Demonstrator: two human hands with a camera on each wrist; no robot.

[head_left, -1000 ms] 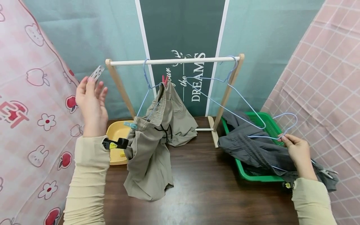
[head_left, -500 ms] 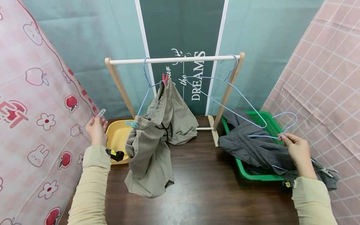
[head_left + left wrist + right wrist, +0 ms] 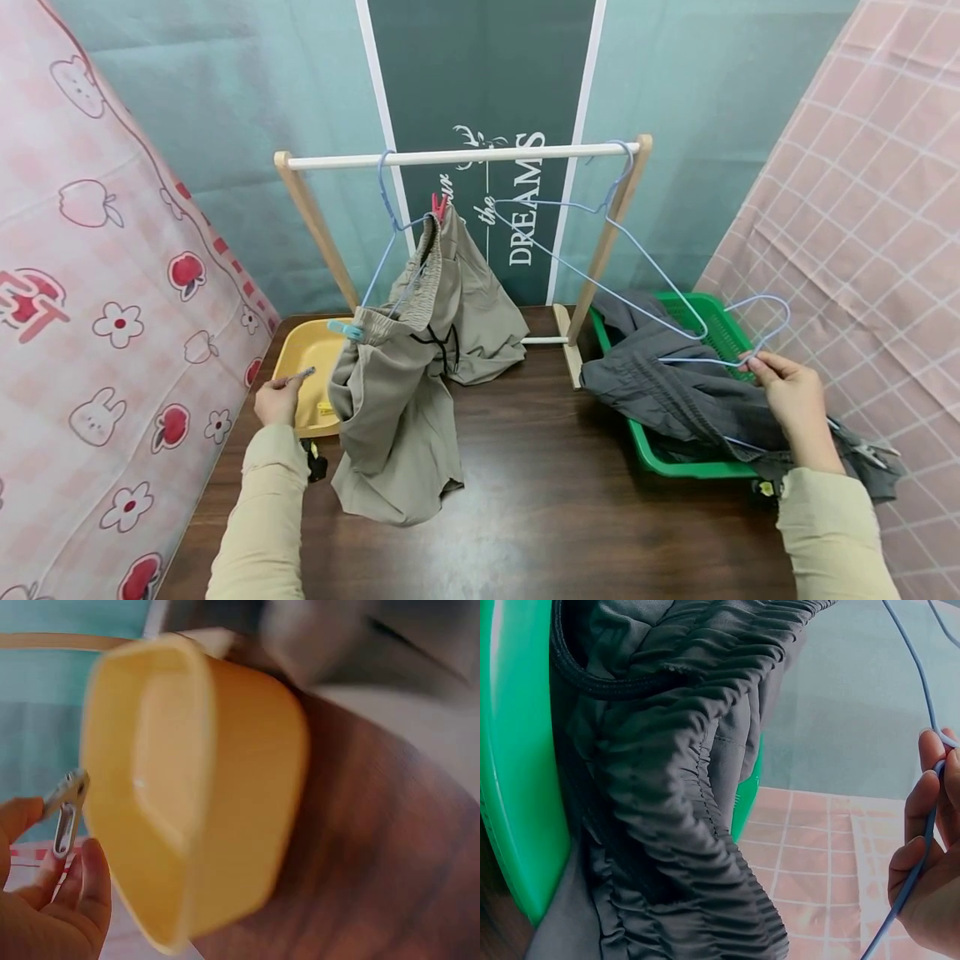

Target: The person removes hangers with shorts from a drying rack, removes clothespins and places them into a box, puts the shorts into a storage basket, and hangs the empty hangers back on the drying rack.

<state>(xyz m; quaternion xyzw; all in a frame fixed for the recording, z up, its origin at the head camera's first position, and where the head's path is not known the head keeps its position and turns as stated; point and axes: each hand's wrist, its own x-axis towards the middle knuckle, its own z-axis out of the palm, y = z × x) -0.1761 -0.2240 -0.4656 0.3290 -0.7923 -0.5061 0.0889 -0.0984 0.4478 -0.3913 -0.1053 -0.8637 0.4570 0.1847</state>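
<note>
My left hand (image 3: 276, 402) pinches a grey clothespin (image 3: 67, 814) over the left side of the yellow basin (image 3: 251, 795). At the right, my right hand (image 3: 797, 404) grips a blue hanger (image 3: 777, 329) just below its hook. Dark grey shorts (image 3: 682, 795) with a gathered waistband lie around that hanger, over the green basket (image 3: 693, 473). A light clothespin (image 3: 870, 455) is on the dark cloth near my right wrist.
Khaki shorts (image 3: 397, 417) hang at the rack's left, with a red clothespin (image 3: 438, 206) and a teal clothespin (image 3: 346, 330). An empty blue hanger (image 3: 651, 250) hangs from the right end of the white bar (image 3: 480, 155).
My left hand has come down from beside the rack's left post to the yellow basin, with the clothespin still between its fingers. My right hand has stayed at the hanger.
</note>
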